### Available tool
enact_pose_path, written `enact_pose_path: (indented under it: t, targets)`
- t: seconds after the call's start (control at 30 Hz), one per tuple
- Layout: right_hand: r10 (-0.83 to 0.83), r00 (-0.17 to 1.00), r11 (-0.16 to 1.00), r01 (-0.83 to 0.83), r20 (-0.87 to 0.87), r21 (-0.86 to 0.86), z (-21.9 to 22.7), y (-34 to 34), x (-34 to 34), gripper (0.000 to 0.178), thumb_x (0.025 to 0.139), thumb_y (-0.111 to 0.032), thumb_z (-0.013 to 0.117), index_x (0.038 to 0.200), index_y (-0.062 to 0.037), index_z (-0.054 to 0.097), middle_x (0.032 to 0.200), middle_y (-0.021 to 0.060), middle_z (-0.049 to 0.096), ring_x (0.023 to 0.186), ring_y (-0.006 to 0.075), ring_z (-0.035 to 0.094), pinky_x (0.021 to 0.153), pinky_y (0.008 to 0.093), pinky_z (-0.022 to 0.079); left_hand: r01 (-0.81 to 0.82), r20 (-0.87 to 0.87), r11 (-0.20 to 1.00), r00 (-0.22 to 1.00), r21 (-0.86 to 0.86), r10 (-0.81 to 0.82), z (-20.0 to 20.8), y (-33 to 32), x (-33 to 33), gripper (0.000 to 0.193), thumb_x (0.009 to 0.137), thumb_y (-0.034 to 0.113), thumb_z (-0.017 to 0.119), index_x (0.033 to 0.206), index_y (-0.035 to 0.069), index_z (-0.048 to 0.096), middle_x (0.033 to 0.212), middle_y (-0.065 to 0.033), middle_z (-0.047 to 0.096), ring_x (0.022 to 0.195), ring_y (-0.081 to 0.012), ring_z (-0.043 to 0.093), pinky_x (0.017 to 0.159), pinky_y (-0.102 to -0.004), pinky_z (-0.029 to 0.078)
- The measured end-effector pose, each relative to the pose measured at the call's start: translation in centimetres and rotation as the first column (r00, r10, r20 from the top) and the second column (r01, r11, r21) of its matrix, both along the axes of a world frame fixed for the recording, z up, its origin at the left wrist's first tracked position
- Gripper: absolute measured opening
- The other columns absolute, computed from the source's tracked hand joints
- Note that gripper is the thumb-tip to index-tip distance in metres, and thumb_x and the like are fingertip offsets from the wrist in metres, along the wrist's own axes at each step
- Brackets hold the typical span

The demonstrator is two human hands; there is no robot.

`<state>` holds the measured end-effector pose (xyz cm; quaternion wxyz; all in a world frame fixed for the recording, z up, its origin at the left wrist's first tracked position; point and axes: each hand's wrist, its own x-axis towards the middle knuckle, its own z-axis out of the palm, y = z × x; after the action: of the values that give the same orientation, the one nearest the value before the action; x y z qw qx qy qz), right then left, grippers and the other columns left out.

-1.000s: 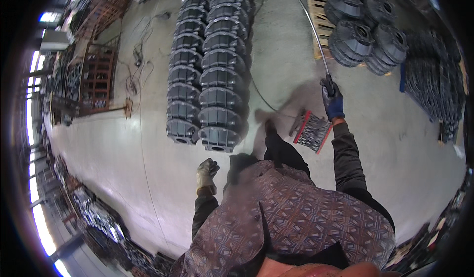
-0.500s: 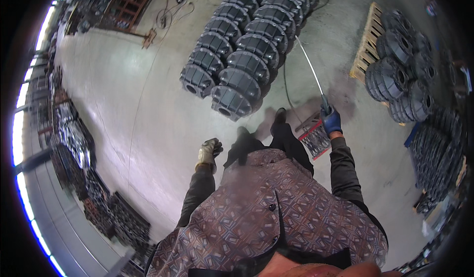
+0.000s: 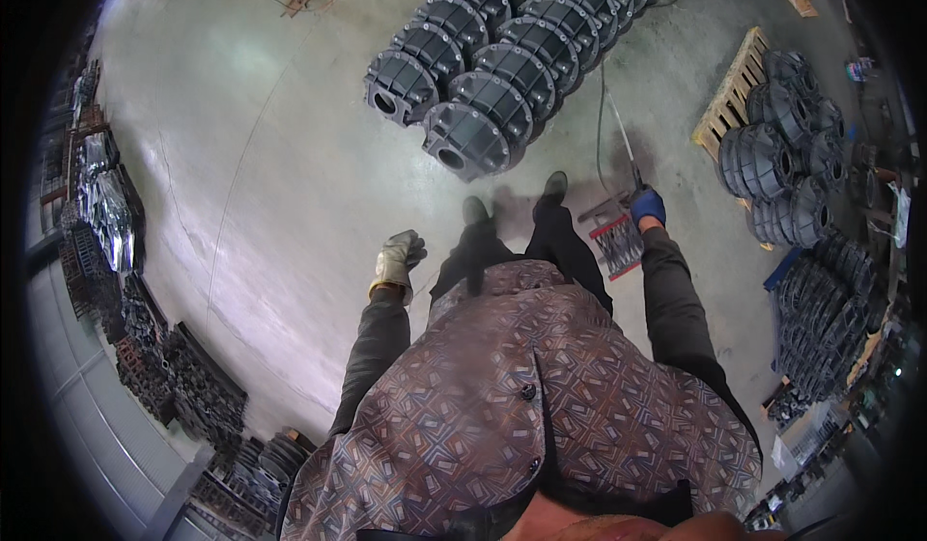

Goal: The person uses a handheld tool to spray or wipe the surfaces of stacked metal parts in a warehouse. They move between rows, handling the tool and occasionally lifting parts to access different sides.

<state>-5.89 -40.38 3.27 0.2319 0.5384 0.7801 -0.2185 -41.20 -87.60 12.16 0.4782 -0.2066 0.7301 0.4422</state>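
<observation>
My right hand [image 3: 648,206], in a blue glove, is wrapped round the dark grip of a long-nosed tool [image 3: 623,136]. Its thin, pale metal rod reaches forward and slightly left over the floor. My left hand [image 3: 397,259] wears a pale work glove and hangs beside my left leg, its fingers curled with nothing showing in them. In front of my feet lie two long rows of dark grey flanged metal housings [image 3: 467,142], set close together. Neither hand touches them.
Beside my right leg sits a red-edged grey metal piece [image 3: 618,248] with wavy bars. A hose [image 3: 600,145] runs along the floor. At right are a wooden pallet [image 3: 731,87], stacked round housings [image 3: 758,160] and piled dark parts [image 3: 826,319]. More metal parts [image 3: 159,367] line the left.
The view has shifted, bringing the ends of the housing rows higher in the picture. My right hand still holds the long-nosed tool, whose rod now looks shorter and steeper. The left hand stays curled.
</observation>
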Motion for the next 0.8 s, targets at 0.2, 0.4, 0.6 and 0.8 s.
enact_pose_path:
  t: [0.2, 0.4, 0.6, 0.8]
  targets:
    - [0.012, 0.988, 0.997, 0.001, 0.152, -0.083, 0.1, -3.5, -2.3, 0.038, 0.098, -0.03, 0.056, 0.124, -0.0086, 0.073, 0.135, 0.022, 0.066, 0.123, 0.0406, 0.065, 0.105, 0.0505, 0.051, -0.167, 0.055, 0.986, 0.984, -0.023, 0.168, -1.3, -9.6, -0.5, 0.027, 0.095, 0.033, 0.067, 0.11, 0.01, 0.068, 0.09, -0.0051, 0.072, 0.074, -0.0177, 0.07, 0.071, -0.031, 0.053]
    - [-0.038, 0.928, 0.999, 0.043, 0.37, -0.004, -2.4, -3.5, -0.9, 0.04, 0.095, -0.032, 0.06, 0.124, -0.0087, 0.074, 0.138, 0.0208, 0.064, 0.128, 0.0414, 0.062, 0.105, 0.05, 0.052, -0.304, 0.016, 0.952, 0.952, -0.035, 0.305, -0.7, -15.6, 2.6, 0.049, 0.097, 0.037, 0.066, 0.134, 0.005, 0.061, 0.109, -0.0137, 0.074, 0.085, -0.0238, 0.072, 0.078, -0.0344, 0.057]
    - [0.23, 0.912, 0.973, -0.217, 0.341, -0.078, -4.0, -0.9, 0.8, 0.039, 0.096, -0.033, 0.059, 0.122, -0.0087, 0.075, 0.132, 0.0218, 0.067, 0.124, 0.0419, 0.064, 0.102, 0.0496, 0.054, -0.547, -0.03, 0.833, 0.834, 0.088, 0.551, -0.8, -17.3, 12.1, 0.06, 0.097, 0.04, 0.066, 0.142, 0.001, 0.054, 0.124, -0.0193, 0.068, 0.104, -0.0324, 0.071, 0.09, -0.0426, 0.06]
    - [0.359, 0.92, 0.933, -0.35, 0.155, -0.083, -3.6, -0.4, -4.2, 0.034, 0.094, -0.026, 0.058, 0.116, -0.0072, 0.076, 0.124, 0.0237, 0.07, 0.116, 0.0443, 0.067, 0.098, 0.0524, 0.054, -0.613, 0.152, 0.766, 0.752, -0.194, 0.641, -0.7, -16.8, 23.6, 0.024, 0.095, 0.025, 0.067, 0.111, 0.006, 0.068, 0.09, -0.012, 0.072, 0.072, -0.0271, 0.071, 0.065, -0.036, 0.061]
